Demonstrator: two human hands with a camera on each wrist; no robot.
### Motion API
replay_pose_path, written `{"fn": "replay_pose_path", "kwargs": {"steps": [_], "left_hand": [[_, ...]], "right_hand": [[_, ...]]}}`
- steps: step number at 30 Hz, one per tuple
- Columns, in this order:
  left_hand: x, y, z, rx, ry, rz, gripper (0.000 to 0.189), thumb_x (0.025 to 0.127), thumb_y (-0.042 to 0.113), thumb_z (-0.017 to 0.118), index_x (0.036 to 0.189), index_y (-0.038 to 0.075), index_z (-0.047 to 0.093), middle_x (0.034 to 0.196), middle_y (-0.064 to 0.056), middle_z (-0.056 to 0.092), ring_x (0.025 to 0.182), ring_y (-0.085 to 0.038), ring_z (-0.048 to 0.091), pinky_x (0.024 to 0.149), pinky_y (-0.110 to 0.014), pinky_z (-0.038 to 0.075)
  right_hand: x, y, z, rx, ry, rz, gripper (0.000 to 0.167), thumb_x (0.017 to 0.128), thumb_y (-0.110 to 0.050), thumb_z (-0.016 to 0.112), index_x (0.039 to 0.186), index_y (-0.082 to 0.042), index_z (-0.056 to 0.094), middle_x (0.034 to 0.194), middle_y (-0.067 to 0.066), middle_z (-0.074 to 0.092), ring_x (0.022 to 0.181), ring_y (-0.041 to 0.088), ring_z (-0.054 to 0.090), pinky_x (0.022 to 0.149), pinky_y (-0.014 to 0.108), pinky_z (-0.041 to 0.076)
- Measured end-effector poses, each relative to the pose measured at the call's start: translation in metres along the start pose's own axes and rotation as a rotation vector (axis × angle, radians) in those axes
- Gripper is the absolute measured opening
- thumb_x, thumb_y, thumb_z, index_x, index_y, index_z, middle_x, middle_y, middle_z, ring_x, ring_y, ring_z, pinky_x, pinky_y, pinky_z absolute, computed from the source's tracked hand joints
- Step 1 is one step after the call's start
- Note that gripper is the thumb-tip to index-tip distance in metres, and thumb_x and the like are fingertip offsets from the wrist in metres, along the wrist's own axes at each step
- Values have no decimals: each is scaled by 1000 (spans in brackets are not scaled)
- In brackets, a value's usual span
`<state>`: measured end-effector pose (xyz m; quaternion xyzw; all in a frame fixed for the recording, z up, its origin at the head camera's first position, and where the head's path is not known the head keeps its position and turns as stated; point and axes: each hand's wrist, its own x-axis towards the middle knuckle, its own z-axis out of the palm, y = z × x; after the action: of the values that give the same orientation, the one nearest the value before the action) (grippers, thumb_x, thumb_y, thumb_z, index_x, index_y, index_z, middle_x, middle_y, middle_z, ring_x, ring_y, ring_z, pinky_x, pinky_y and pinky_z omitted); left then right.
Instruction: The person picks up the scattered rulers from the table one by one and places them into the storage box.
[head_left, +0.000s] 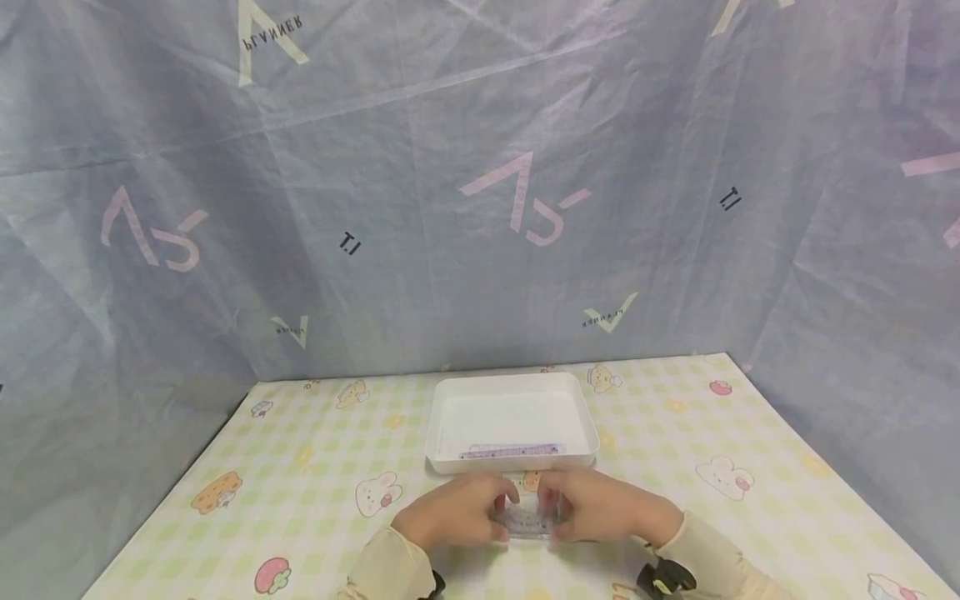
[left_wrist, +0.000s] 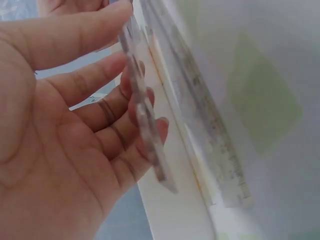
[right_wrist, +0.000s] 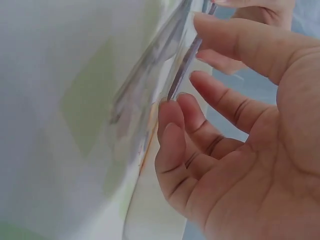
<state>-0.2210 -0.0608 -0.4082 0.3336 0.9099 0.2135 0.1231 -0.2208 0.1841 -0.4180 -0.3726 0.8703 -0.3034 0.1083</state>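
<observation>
"When the work is inspected, what is the state of each grip?"

"The left grip, at 9 o'clock, and the right grip, at 3 o'clock, are clamped on a clear strip."

"Specify the clear strip's position."

"Over the table, at 6 o'clock of the white tray, near a scale-marked strip. Purple-marked ruler: inside the tray, along its 6 o'clock wall."
</observation>
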Motion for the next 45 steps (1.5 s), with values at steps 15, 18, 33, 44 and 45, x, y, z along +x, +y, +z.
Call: {"fn": "replay_pose_path", "kwargs": {"steps": [15,18,33,44,45], "left_hand": [[-2,5,-13,38,55,3,43,75,18,83,115,13,68,93,10,63,81,-2,54,74,-21,49],[-2,6,-15,36,61,-2,44,72,18,84,114,12,68,90,10,62,79,-4,53,73,-22,48],[-6,5,-28,45,131,28,27,74,17,82,99,12,73,88,7,61,75,-7,52,70,-23,46],[-12,3,-33,101,210,58,25,81,24,79,104,15,73,93,8,61,78,-7,53,73,-24,48],[-12,3,-33,104,218,58,26,81,24,79,105,14,73,94,8,61,78,-6,53,73,-24,48]], "right_hand": [[1,-14,-4,-75,111,63,37,66,-10,84,93,-16,61,91,-8,58,83,11,55,71,28,48],[1,-16,-5,-85,114,62,36,67,-12,85,93,-17,61,92,-8,58,83,11,55,71,28,47],[-1,-24,-14,-110,170,6,33,74,-9,81,104,-11,69,100,-5,65,90,15,60,79,32,53],[-4,-23,-22,-157,246,-18,25,77,-9,80,99,-16,70,95,-8,66,85,13,59,75,27,49],[-5,-22,-22,-169,259,-18,25,77,-10,80,99,-15,70,94,-8,65,84,12,58,74,26,49]]}}
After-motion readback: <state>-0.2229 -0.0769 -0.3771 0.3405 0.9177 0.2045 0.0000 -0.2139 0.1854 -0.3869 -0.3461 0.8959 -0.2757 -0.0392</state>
